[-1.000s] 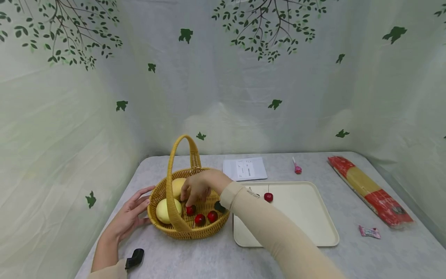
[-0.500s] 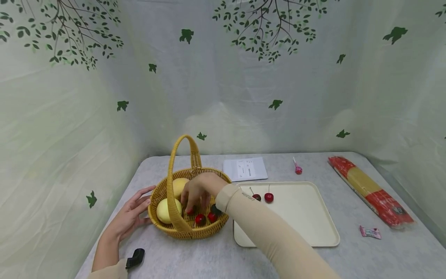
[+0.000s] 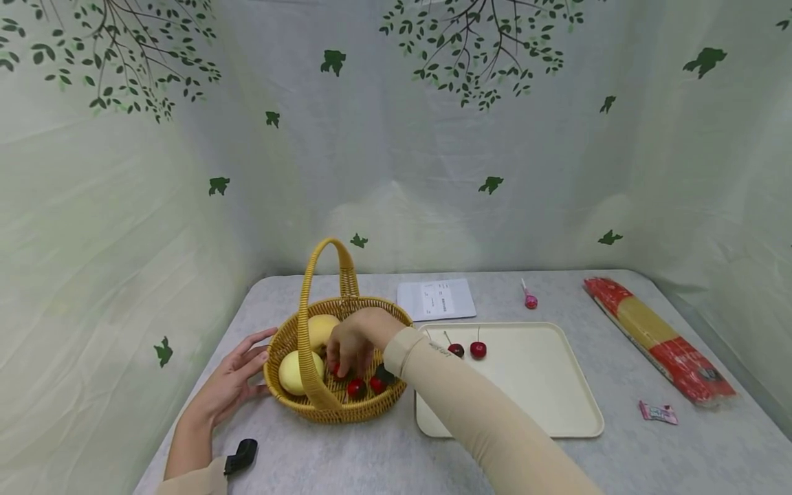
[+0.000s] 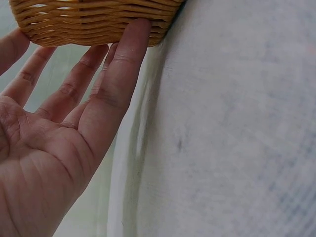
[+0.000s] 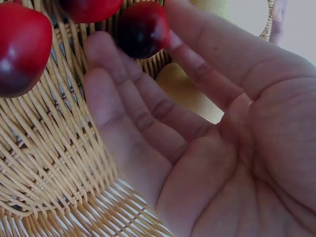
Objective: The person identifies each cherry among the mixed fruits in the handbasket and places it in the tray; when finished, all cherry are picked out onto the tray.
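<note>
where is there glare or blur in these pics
Right wrist view: pale glints on the cherries, upper right corner washed out to white; left wrist view: the table soft and blurred, weave of the basket clearer; head view: even, diffuse light, no strong glare.

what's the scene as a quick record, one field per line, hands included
left hand: open, fingertips touching side of basket
right hand: inside basket, pinching a cherry
basket also holds: two yellow fruits, two other cherries
tray: two stemmed cherries
beyond tray: white packet, lollipop
right of tray: red-and-yellow pack, candy
</note>
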A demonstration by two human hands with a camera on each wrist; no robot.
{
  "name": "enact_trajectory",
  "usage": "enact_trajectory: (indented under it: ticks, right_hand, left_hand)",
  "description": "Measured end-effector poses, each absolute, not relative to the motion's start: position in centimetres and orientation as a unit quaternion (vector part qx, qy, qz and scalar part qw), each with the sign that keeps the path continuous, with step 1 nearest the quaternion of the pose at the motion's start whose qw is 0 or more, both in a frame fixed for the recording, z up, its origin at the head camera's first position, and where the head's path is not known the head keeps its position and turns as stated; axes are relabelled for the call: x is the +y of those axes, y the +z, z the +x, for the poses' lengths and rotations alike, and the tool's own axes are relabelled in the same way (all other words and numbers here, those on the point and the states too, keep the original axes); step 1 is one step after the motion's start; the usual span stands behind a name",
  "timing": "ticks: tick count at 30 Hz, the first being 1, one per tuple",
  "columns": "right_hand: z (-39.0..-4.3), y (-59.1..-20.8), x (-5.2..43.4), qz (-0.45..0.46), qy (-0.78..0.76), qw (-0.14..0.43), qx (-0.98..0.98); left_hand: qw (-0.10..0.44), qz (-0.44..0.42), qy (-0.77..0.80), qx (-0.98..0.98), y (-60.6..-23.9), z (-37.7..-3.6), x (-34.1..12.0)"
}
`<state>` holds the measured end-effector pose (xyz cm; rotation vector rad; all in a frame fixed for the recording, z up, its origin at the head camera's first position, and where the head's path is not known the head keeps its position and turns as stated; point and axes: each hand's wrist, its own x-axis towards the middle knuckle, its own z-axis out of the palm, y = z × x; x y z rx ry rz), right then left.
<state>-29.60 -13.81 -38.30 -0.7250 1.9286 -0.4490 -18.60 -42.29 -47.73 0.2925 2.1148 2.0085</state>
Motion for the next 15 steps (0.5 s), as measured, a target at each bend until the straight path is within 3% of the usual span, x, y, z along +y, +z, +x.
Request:
enact_trajectory:
  ticks: [15]
  right_hand:
    - [-30.11,-38.21,-12.8,-0.336,-0.169,0.452,0.809]
  left_hand:
    - [0.107,0.1,0.685,0.714,-47.77,-18.56,-42.35]
